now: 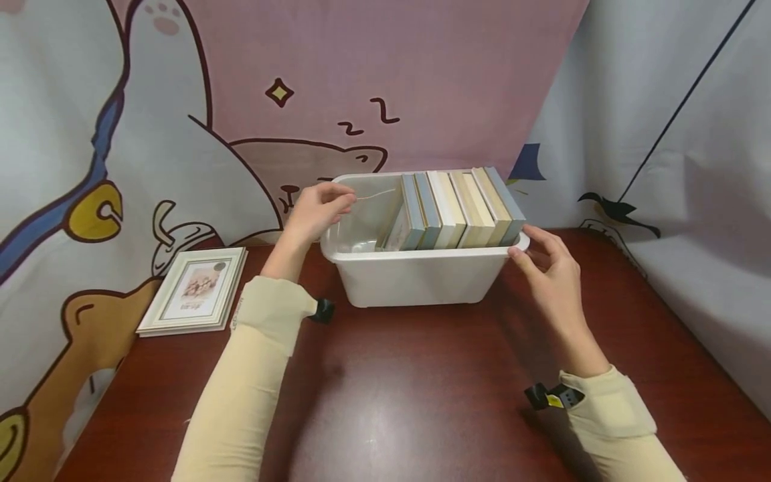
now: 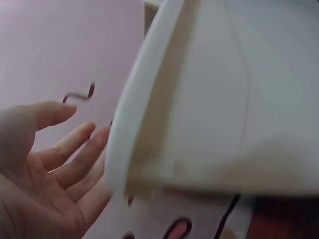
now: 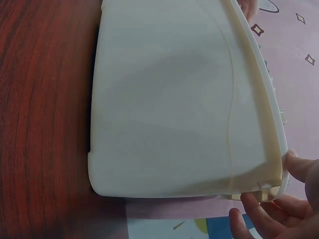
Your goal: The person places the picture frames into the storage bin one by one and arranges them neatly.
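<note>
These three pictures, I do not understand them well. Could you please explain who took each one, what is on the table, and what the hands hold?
There is no machine here: a person works with two bare hands and wears three cameras. The large picture comes from the head and looks down at the table. The two small pictures come from the wrists, so each shows the white bin very close.

On the dark red table stands a white plastic bin with a row of books or frames upright inside it. A picture frame lies flat to the left.

The left hand is at the bin's left rim, the right hand touches its right corner. Neither hand clearly grips anything; the fingers look relaxed.
</note>
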Motion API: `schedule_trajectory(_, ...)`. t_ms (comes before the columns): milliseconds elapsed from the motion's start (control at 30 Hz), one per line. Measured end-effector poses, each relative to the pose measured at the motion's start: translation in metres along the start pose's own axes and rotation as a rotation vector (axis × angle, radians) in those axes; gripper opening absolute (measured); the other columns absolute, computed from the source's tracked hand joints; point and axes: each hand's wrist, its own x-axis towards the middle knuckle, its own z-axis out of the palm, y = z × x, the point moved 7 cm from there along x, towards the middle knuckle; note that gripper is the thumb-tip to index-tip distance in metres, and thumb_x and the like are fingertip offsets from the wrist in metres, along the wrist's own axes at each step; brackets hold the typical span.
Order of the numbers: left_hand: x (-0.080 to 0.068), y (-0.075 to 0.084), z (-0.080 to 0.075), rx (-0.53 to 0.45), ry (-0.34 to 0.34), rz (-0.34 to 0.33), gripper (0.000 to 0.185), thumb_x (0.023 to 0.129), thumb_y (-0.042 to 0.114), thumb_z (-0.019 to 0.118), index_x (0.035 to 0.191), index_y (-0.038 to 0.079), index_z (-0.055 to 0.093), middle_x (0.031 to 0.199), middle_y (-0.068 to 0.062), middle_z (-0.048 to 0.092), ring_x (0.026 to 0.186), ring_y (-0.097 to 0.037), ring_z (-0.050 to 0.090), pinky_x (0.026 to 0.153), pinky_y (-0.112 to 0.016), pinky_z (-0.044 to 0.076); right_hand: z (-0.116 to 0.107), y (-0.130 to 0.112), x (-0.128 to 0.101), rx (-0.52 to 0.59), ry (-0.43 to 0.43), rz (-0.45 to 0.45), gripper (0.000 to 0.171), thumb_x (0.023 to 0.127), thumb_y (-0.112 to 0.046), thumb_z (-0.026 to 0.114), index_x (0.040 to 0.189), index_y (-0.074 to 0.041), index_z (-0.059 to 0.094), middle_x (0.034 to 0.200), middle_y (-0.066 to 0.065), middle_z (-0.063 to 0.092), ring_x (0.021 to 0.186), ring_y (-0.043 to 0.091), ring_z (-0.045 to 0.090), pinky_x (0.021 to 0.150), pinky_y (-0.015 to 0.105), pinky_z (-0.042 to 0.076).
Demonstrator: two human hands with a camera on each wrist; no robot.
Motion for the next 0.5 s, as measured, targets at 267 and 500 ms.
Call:
schedule_trajectory(267,-0.007,-0.040,-0.067,0.031,0.228,-0.020,0.033,0.094,0.024,0.057,0.118,0.002,0.061,0.113,-0.012,0.065,0.100,-0.022,0.062,0.087,-0.031,0.053,0.001,0.001,0.005,-0.010,0.001,-0.002,0.047,0.086,-0.016,0.069,0.131,-0.011,0.056,0.125,0.009,0.055,0.087,-0.013,0.056,0.074,0.003,0.046)
schedule_trajectory(500,-0.033,-0.105,-0.114,0.087,0.358,-0.167,0.037,0.094,0.028,0.056,0.120,0.003,0.061,0.101,0.000,0.061,0.083,0.001,0.055,0.075,-0.013,0.048,0.000,0.003,0.001,-0.039,-0.014,0.006,0.047,0.087,-0.015,0.068,0.132,-0.008,0.055,0.126,0.013,0.054,0.086,-0.014,0.055,0.074,0.003,0.046)
